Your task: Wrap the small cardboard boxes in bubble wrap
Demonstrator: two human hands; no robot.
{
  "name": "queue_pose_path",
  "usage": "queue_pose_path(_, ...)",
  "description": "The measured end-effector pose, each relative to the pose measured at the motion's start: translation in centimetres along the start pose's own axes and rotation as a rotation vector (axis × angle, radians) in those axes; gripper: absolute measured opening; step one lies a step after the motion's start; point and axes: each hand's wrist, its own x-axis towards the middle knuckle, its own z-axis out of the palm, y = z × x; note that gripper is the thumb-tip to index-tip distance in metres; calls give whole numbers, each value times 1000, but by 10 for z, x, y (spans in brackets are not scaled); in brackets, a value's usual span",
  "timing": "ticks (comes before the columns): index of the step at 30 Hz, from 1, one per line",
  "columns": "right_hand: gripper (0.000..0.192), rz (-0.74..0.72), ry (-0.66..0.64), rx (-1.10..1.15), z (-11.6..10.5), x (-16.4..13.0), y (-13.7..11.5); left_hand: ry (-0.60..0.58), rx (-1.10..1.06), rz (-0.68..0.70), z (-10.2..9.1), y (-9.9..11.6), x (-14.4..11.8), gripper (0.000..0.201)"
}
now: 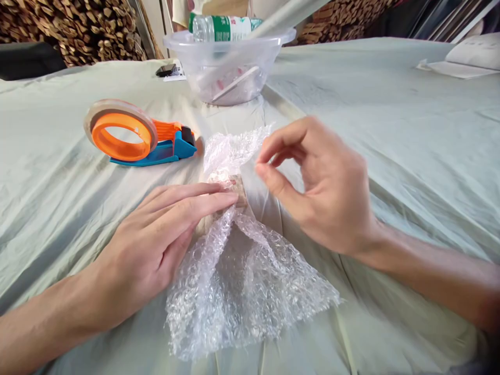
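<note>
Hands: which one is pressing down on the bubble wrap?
The left hand. It lies flat with its fingers pressing the bubble wrap at its pinched middle. The right hand is raised beside the wrap, thumb and fingertips curled together.

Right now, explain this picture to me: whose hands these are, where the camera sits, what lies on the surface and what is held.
There is one picture, taken by a camera worn on a person's head, looking forward and down. Both bare hands belong to that person. The left hand lies flat, pressing a small wrapped item and the bubble wrap around it onto the pale green cloth. The right hand hovers just above the wrap, thumb and forefinger pinched; whether they grip anything cannot be told. Beyond the hands lie an orange and blue tape dispenser and a clear plastic bowl holding something hard to make out. A bottle shows behind the bowl.
</note>
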Motion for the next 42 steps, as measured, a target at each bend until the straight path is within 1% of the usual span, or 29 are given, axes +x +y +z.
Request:
queue_pose_path(1, 10, 37, 44, -88, 0, 1, 1, 9, 32, 34, -1, -1, 1, 48)
queue_pose_path(2, 7, 86, 50, -166, -1, 1, 2, 14, 63, 65, -1, -2, 2, 48)
queue_pose_path(3, 5, 140, 22, -230, -2, 2, 4, 19, 93, 94, -1, -3, 3, 48)
queue_pose_path(5, 16, 234, -94, -294, -3, 3, 9, 26, 143, 147, -2, -4, 4, 45)
queue_pose_path(6, 21, 272, -158, -283, -4, 4, 12, 25, 153, 167, -1, -5, 3, 44)
queue_pose_path(9, 29, 358, -292, -154, -1, 7, 17, 11, 129, 200, -1, -7, 0, 44)
queue_pose_path(12, 30, 398, -360, -7, 2, 12, 18, -13, 74, 211, 0, -8, -3, 45)
queue_pose_path(16, 25, 384, -369, 235, 4, 15, 17, -36, 6, 210, 2, -7, -2, 42)
queue_pose_path(18, 22, 379, -370, 289, 4, 15, 16, -52, -11, 196, 2, -7, -2, 42)
queue_pose_path(21, 29, 395, -384, 315, 2, 14, 13, -91, -6, 202, 2, -8, -3, 47)
queue_pose_path(24, 23, 310, -384, 341, 0, 14, 11, -85, 2, 232, 3, -9, -6, 48)
queue_pose_path(26, 20, 233, -332, 338, 0, 14, 11, -71, 11, 219, 4, -9, -7, 48)
queue_pose_path(27, 23, 213, -303, 332, 0, 14, 11, -67, 16, 208, 4, -9, -7, 48)
queue_pose_path(29, 36, 207, -259, 306, 0, 13, 11, -71, 23, 199, 5, -9, -7, 47)
queue_pose_path(31, 51, 185, -245, 250, 0, 13, 12, -79, 19, 227, 4, -9, -5, 46)
queue_pose_path(32, 54, 163, -238, 209, 0, 13, 12, -82, 16, 251, 4, -10, -5, 45)
queue_pose_path(34, 48, 108, -244, 143, 0, 13, 11, -91, 20, 279, 3, -11, -4, 42)
queue_pose_path(37, 27, 23, -278, 105, -1, 12, 9, -108, 30, 278, 2, -13, -4, 43)
queue_pose_path(39, 27, -50, -265, 50, -1, 10, 7, -115, 26, 266, 2, -14, -4, 45)
queue_pose_path(42, 34, -142, -193, -90, -1, 6, 5, -95, 71, 285, 2, -13, -5, 43)
